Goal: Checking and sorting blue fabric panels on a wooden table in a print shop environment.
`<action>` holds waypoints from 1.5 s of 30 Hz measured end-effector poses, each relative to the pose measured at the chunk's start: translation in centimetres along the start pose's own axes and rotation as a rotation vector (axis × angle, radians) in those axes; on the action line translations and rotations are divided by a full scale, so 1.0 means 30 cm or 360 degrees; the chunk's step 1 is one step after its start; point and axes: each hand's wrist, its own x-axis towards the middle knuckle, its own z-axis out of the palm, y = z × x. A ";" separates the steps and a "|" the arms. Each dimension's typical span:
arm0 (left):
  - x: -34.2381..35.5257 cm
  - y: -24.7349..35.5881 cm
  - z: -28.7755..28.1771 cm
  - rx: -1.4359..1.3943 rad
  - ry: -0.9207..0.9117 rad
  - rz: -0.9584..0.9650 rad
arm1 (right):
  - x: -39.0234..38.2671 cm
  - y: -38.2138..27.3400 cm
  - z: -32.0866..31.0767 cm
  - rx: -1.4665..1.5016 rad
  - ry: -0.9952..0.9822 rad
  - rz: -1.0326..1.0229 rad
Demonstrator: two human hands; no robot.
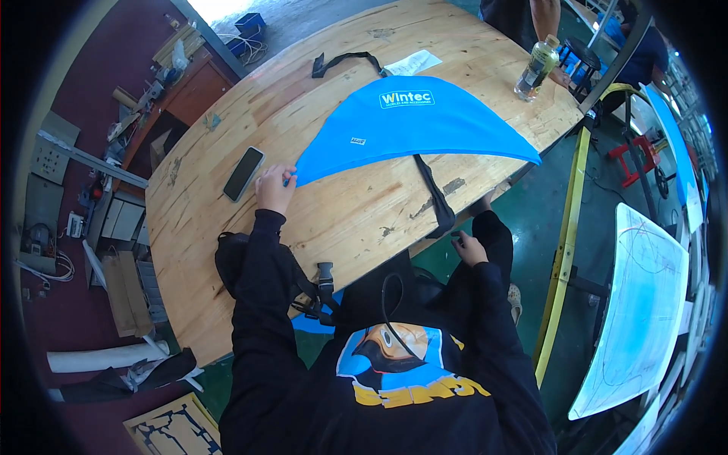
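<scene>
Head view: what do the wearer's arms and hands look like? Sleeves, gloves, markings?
Left sleeve and right sleeve are long, black and loose, reaching the wrists, with no markings that I can make out. Left hand and right hand are bare, without gloves.

Tabletop (349, 216) partly hidden under the blue cloth (409, 125), co-worker (513, 15) cut off at top

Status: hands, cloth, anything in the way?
Left hand pinches blue cloth at left corner. Right hand near strap, grip unclear. Cloth spread on table. Phone, bottle clear of it.
</scene>
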 end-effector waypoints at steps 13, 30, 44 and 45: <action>0.000 -0.107 0.056 -0.0026 0.0039 -0.0198 | -0.060 -0.007 -0.065 0.0168 0.0219 0.0051; -0.019 0.021 0.011 0.0092 -0.0772 0.0698 | -1.092 -0.008 -0.817 0.0076 0.2186 0.0677; -0.010 0.054 0.006 0.0200 -0.0791 0.0586 | -2.022 0.322 -0.600 -0.0839 0.1559 0.3020; -0.012 0.052 0.008 0.0203 -0.0797 0.0586 | -1.959 0.309 -0.611 -0.0988 0.1558 0.2909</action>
